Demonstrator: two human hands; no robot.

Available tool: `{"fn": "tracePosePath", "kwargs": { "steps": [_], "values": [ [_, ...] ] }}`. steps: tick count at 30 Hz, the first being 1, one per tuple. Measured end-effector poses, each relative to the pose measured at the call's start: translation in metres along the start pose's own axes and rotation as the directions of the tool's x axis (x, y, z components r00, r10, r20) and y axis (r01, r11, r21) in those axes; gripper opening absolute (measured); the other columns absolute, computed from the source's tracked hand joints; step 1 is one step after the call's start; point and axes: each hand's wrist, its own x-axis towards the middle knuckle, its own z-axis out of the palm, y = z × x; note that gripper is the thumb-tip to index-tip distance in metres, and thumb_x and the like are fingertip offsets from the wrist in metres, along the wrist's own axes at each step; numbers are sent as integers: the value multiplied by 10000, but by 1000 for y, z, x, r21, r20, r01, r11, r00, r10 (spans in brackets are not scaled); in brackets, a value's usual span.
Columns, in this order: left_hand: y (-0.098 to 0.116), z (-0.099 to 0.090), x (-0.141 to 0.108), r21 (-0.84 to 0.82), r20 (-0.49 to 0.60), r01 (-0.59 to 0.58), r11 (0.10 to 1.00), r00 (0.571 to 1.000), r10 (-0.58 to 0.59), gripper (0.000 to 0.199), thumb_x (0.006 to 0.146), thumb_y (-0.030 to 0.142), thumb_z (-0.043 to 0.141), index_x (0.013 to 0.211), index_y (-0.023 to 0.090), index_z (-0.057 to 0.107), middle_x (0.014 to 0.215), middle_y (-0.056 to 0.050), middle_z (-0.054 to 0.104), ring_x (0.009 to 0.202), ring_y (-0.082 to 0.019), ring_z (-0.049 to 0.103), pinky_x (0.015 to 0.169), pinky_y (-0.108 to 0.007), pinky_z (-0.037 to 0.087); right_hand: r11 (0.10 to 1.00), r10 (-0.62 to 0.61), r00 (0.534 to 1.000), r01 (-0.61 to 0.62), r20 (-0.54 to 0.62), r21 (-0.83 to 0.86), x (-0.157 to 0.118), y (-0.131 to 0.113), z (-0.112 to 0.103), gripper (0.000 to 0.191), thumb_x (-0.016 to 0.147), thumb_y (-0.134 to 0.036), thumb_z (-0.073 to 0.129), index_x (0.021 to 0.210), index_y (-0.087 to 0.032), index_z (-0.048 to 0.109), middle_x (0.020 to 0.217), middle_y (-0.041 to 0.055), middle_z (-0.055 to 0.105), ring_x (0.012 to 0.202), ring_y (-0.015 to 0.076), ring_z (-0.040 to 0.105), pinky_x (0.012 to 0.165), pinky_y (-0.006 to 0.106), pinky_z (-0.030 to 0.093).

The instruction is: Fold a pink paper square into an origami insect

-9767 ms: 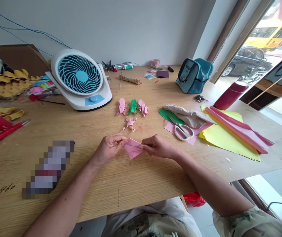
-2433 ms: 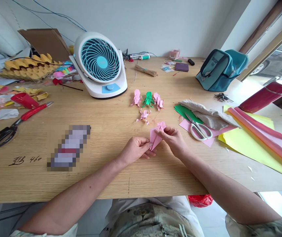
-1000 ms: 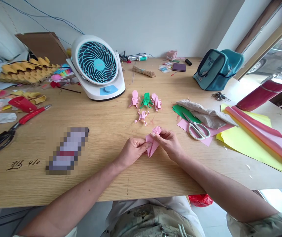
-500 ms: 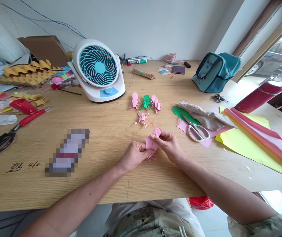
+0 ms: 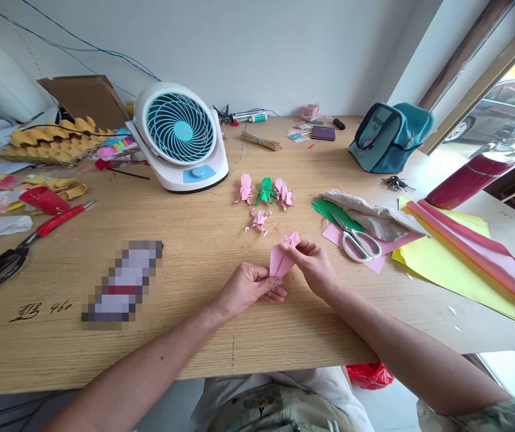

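A partly folded piece of pink origami paper (image 5: 280,260) is held between my two hands, just above the table's near edge. My left hand (image 5: 254,284) pinches its lower end between thumb and fingers. Higher up, my right hand (image 5: 314,259) grips the folded top right part, with the thumb on its front. Beyond the paper stand folded paper figures with thin legs: a green one (image 5: 266,191) between two pink ones, and a smaller pink figure (image 5: 258,221) closer to me.
White-handled scissors (image 5: 360,245) lie on coloured paper beside a grey glove (image 5: 374,215), right of my hands. Farther right are yellow sheets (image 5: 460,279) and a red bottle (image 5: 469,180). A fan (image 5: 185,138) stands back left; black-handled scissors (image 5: 3,264) and a blurred-out flat object (image 5: 125,285) lie left.
My right hand has shifted slightly right with the top of the pink paper, and more of its front shows. My left hand still pinches the bottom. The view has tilted slightly.
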Motion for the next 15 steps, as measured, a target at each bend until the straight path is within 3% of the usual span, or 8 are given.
{"fn": "tracePosePath", "kwargs": {
  "steps": [5, 10, 12, 15],
  "values": [
    [0, -2, -2, 90, 48, -60, 994, 997, 56, 522, 662, 606, 790, 760, 97, 725, 732, -96, 753, 644, -183, 713, 652, -295, 576, 1000, 19, 1000, -19, 15, 12, 0, -2, 0, 385, 690, -523, 794, 653, -175, 633, 634, -23, 554, 586, 99, 427, 581, 247, 382],
    [6, -10, -1, 347, -6, -268, 899, 958, 288, 439, 817, 543, 687, 764, 107, 693, 730, -42, 708, 702, -160, 662, 629, -230, 497, 997, 73, 995, -74, 75, 10, 0, 0, 1, 422, 656, -551, 812, 661, -168, 634, 636, -22, 566, 585, 97, 442, 568, 240, 385],
    [10, -11, 0, 313, -62, -314, 896, 935, 349, 409, 854, 522, 652, 876, 117, 697, 819, -43, 716, 780, -167, 661, 669, -230, 505, 995, 98, 989, -98, 114, -5, 0, 1, 2, 433, 646, -562, 816, 668, -170, 633, 637, -21, 575, 584, 100, 453, 566, 241, 395],
    [12, -12, 2, 144, -118, -285, 948, 946, 303, 419, 819, 479, 708, 1060, 137, 675, 970, -63, 728, 870, -187, 671, 710, -251, 535, 995, 100, 980, -96, 173, -37, -1, 1, 4, 434, 665, -576, 799, 701, -172, 645, 665, -14, 603, 600, 110, 491, 576, 244, 418]
  ]
}}
